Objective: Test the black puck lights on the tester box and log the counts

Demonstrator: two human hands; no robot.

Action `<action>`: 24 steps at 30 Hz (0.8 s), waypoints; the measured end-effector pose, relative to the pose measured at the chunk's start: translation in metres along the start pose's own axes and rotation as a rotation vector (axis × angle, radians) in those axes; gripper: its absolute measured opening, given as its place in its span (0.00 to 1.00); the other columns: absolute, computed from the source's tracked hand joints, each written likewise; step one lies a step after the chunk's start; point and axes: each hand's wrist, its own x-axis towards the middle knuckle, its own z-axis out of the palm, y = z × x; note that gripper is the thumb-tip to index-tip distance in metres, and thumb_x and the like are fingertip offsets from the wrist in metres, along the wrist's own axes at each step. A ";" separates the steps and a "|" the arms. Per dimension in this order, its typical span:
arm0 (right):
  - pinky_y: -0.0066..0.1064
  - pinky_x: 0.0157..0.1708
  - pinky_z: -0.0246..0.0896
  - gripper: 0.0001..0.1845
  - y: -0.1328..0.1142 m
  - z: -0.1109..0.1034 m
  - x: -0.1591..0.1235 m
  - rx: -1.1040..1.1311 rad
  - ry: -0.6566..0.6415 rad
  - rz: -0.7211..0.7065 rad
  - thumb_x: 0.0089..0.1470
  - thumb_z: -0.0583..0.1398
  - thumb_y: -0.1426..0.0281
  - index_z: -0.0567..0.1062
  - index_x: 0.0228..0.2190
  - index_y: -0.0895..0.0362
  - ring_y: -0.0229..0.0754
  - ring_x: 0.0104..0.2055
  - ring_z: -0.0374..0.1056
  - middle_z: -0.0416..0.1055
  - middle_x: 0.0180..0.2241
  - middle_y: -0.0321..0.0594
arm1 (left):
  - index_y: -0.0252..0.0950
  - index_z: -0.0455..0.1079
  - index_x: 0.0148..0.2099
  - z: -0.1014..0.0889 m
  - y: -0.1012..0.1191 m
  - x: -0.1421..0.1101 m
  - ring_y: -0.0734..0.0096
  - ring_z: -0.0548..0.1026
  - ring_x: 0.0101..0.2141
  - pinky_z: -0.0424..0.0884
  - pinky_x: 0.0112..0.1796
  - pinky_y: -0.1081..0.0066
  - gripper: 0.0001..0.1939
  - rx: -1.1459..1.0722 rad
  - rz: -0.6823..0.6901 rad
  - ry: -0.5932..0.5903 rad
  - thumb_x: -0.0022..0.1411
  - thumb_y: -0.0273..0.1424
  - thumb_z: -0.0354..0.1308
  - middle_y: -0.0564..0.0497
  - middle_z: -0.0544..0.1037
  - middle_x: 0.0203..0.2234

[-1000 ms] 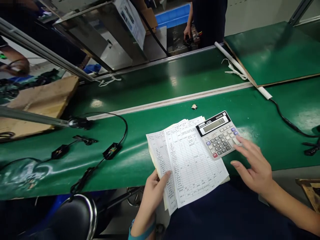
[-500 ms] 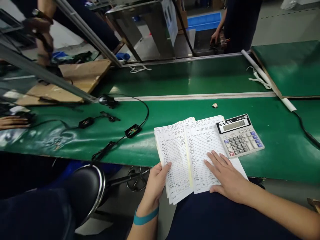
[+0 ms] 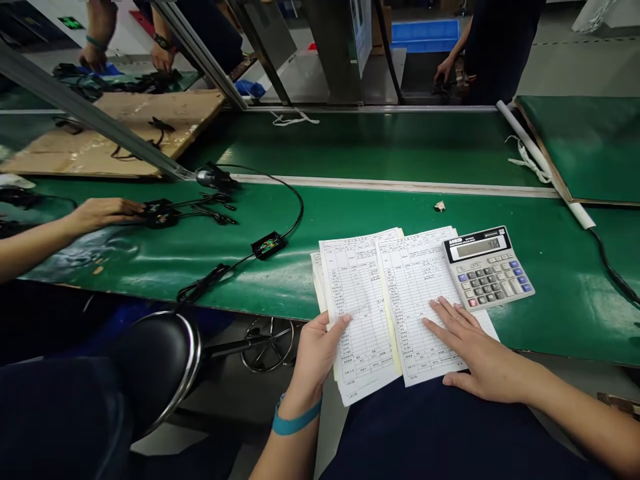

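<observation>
A stack of printed paper forms (image 3: 385, 293) lies over the near edge of the green table (image 3: 350, 220). My left hand (image 3: 315, 357) grips the stack's lower left corner, thumb on top. Fingers spread, my right hand (image 3: 475, 350) lies flat on the right sheet, just below a grey desk calculator (image 3: 487, 267). The calculator rests partly on the papers and its display shows digits.
Black cabled parts (image 3: 267, 245) lie to the left on the table, and a co-worker's hand (image 3: 103, 212) touches one. A black stool (image 3: 155, 360) stands at lower left. Cardboard (image 3: 110, 130) lies beyond, a small scrap (image 3: 439, 206) mid-table. Other people stand at the far side.
My right hand left the calculator keys and came down flat on the right sheet. The view swung left, and a co-worker's hand reached in to the cabled parts.
</observation>
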 end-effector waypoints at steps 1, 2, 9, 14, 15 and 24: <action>0.62 0.71 0.35 0.53 0.000 0.002 0.001 0.004 0.020 0.000 0.58 0.65 0.56 0.41 0.72 0.44 0.60 0.75 0.25 0.27 0.75 0.45 | 0.30 0.79 0.51 0.004 0.000 -0.001 0.48 0.81 0.45 0.76 0.50 0.52 0.28 0.030 0.017 -0.026 0.53 0.44 0.72 0.38 0.83 0.45; 0.62 0.71 0.34 0.53 -0.001 0.005 0.002 0.001 0.041 0.001 0.57 0.65 0.55 0.41 0.72 0.44 0.60 0.75 0.25 0.27 0.75 0.46 | 0.31 0.79 0.51 0.009 0.000 -0.001 0.47 0.81 0.46 0.76 0.50 0.52 0.28 0.065 0.034 -0.053 0.53 0.44 0.72 0.38 0.83 0.45; 0.64 0.70 0.32 0.50 -0.007 0.016 0.008 -0.074 0.112 -0.008 0.61 0.63 0.56 0.42 0.72 0.49 0.59 0.75 0.23 0.29 0.75 0.51 | 0.34 0.82 0.41 0.040 0.013 -0.009 0.52 0.79 0.40 0.76 0.41 0.60 0.25 0.259 0.171 -0.169 0.62 0.52 0.60 0.41 0.83 0.38; 0.65 0.70 0.30 0.57 -0.012 0.017 0.009 0.048 0.144 -0.024 0.56 0.61 0.43 0.40 0.72 0.50 0.61 0.75 0.23 0.31 0.74 0.53 | 0.36 0.82 0.39 0.052 0.018 -0.014 0.50 0.76 0.46 0.74 0.45 0.60 0.25 0.276 0.252 -0.307 0.65 0.51 0.56 0.41 0.81 0.42; 0.64 0.70 0.30 0.57 -0.013 0.018 0.011 0.101 0.155 -0.028 0.55 0.61 0.42 0.40 0.72 0.50 0.60 0.75 0.24 0.32 0.74 0.54 | 0.36 0.83 0.41 0.054 0.017 -0.014 0.49 0.76 0.47 0.74 0.47 0.60 0.24 0.271 0.266 -0.321 0.65 0.50 0.57 0.41 0.81 0.44; 0.55 0.70 0.47 0.69 -0.034 0.022 0.031 0.810 0.283 0.022 0.46 0.65 0.38 0.35 0.72 0.53 0.57 0.73 0.46 0.47 0.72 0.57 | 0.40 0.74 0.62 0.080 0.018 -0.026 0.51 0.68 0.62 0.61 0.64 0.53 0.24 0.349 0.400 -0.518 0.69 0.42 0.54 0.42 0.72 0.61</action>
